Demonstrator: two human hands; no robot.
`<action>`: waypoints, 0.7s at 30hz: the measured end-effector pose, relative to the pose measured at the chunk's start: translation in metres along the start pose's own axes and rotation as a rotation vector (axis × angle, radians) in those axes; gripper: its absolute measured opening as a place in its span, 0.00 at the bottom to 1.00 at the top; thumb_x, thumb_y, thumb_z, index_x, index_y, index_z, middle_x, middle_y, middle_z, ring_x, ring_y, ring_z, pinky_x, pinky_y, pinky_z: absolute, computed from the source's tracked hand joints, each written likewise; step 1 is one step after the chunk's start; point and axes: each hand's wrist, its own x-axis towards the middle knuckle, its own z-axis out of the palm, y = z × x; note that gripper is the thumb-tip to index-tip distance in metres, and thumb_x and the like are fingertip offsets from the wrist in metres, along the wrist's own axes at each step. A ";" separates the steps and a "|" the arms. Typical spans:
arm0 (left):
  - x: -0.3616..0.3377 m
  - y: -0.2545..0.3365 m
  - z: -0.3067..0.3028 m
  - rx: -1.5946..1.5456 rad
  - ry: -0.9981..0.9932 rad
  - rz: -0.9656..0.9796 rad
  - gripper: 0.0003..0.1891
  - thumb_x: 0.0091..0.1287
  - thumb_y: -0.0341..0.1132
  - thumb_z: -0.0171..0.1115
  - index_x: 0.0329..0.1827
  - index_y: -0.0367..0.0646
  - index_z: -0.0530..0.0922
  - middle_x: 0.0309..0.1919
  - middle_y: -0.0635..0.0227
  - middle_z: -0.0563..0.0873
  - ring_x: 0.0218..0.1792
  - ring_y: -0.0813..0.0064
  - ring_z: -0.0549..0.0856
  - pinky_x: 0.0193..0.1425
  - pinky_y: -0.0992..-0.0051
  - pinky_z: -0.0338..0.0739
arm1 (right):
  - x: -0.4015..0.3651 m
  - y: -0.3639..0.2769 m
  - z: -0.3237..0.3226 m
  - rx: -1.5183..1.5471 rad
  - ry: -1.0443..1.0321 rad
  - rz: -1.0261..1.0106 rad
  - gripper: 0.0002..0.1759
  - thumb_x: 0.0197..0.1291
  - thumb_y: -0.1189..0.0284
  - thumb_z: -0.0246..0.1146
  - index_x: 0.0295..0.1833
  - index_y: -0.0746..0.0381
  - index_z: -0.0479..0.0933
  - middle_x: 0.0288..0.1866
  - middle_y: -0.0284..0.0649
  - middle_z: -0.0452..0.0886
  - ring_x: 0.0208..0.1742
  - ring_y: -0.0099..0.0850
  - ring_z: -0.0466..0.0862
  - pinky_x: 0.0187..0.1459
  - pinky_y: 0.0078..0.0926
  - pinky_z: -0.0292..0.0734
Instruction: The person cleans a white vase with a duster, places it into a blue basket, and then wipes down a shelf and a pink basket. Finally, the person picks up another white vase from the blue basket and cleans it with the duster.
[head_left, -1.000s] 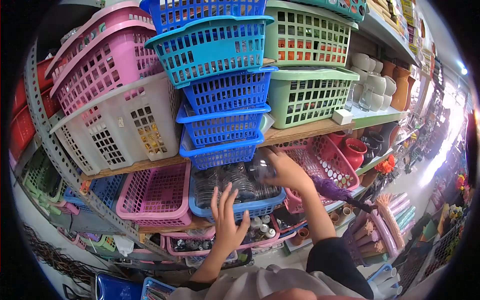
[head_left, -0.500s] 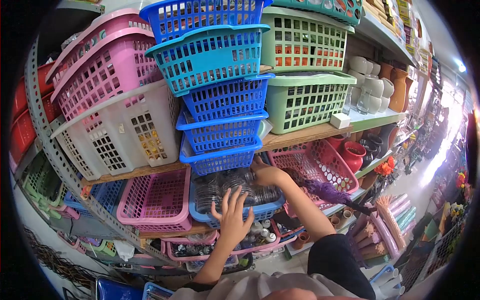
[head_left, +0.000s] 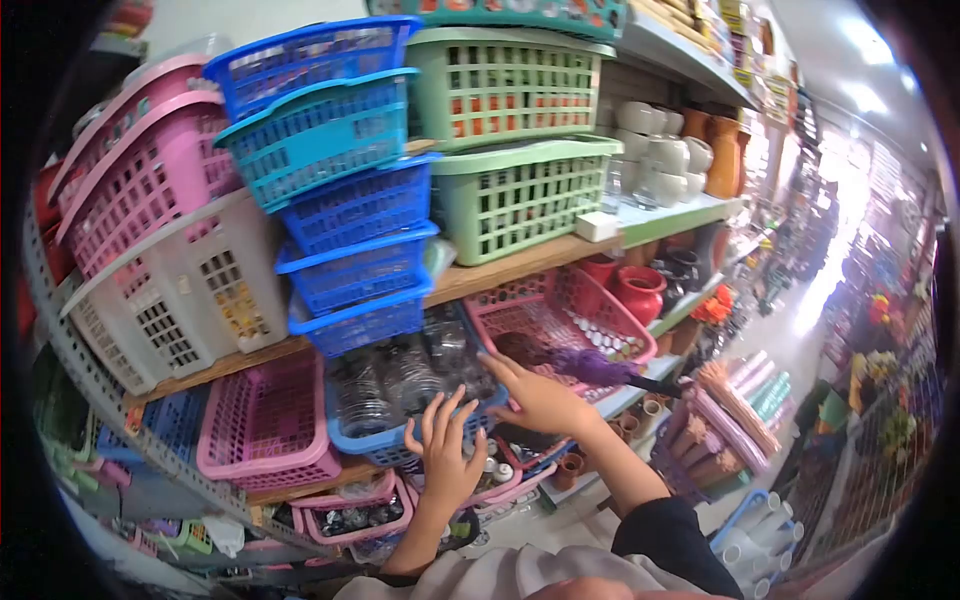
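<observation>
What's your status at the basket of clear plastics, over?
Left hand open at basket front, nothing held. Right hand at its right end, grip unclear. Clear plastics inside; blue stack overhangs the back.

A red vase (head_left: 640, 291) stands near orange flowers (head_left: 712, 306)

Left hand (head_left: 447, 448) raised, fingers spread; right hand (head_left: 540, 400) angled inward, fingers extended.
</observation>
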 end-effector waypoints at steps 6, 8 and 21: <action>-0.017 0.069 0.026 -0.309 -0.179 0.211 0.20 0.61 0.36 0.59 0.58 0.48 0.76 0.61 0.71 0.77 0.65 0.66 0.70 0.69 0.56 0.41 | -0.148 -0.048 -0.029 -0.195 0.105 0.263 0.34 0.60 0.61 0.62 0.69 0.62 0.61 0.71 0.58 0.59 0.67 0.53 0.67 0.65 0.47 0.64; -0.027 0.097 0.041 -0.433 -0.275 0.316 0.19 0.61 0.36 0.59 0.57 0.48 0.76 0.60 0.73 0.78 0.64 0.69 0.71 0.69 0.56 0.41 | -0.200 -0.065 -0.031 -0.277 0.145 0.384 0.32 0.61 0.61 0.62 0.68 0.59 0.63 0.71 0.54 0.60 0.69 0.50 0.65 0.67 0.48 0.62; -0.167 0.310 0.064 -1.168 -0.867 0.882 0.18 0.60 0.31 0.60 0.55 0.48 0.76 0.55 0.71 0.81 0.61 0.68 0.75 0.68 0.58 0.48 | -0.434 -0.299 -0.014 -0.629 0.701 1.302 0.22 0.61 0.63 0.62 0.60 0.58 0.72 0.64 0.47 0.72 0.60 0.45 0.75 0.59 0.41 0.68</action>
